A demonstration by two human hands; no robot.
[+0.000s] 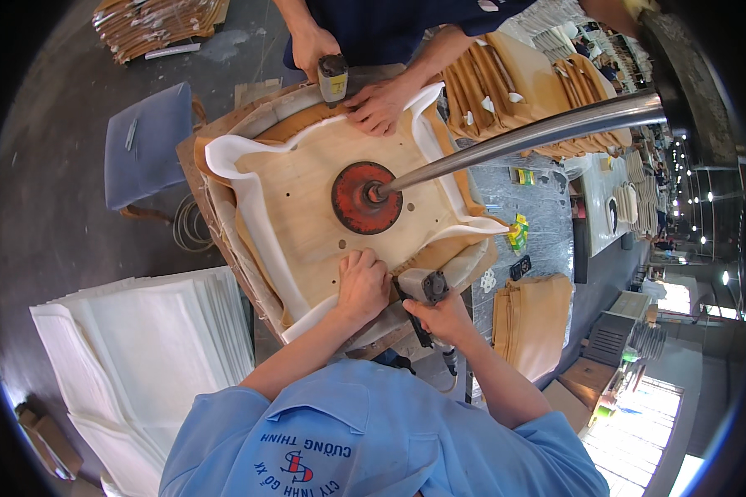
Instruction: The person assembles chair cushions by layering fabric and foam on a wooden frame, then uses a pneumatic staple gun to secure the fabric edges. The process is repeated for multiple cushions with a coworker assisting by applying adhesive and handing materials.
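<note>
**Two Hands Work on a Wooden Seat Board**

The person's left arm comes up from the bottom edge, bent at the elbow, in a short light blue sleeve. The left hand point(362, 286) lies palm down, fingers curled a little and close together. It presses on the near edge of the wooden seat board point(323, 207), right where the white foam sheet point(253, 211) folds up over the wood.

The right arm comes up beside it. The right hand point(448, 319) is closed tight around the grip of a grey staple gun point(423, 290). The nose of the gun points at the near edge of the board, just beside the left hand.

The board is flat, pale plywood with small round holes in it. The foam is soft and white and curls up around the sides. Tan cloth point(215, 178) peeks out under the foam. A round red metal disc point(365, 197) sits in the middle of the board, and a shiny steel bar point(522, 137) runs from it up to the right.

On the far side, another person in a dark blue shirt leans in. One of their hands point(380, 106) presses flat on the far edge of the board. The other hand point(311, 45) holds a staple gun with a yellow label point(333, 79).

A stack of white foam sheets point(141, 356) lies to the left. Tan cloth covers point(532, 319) are piled to the right.
</note>
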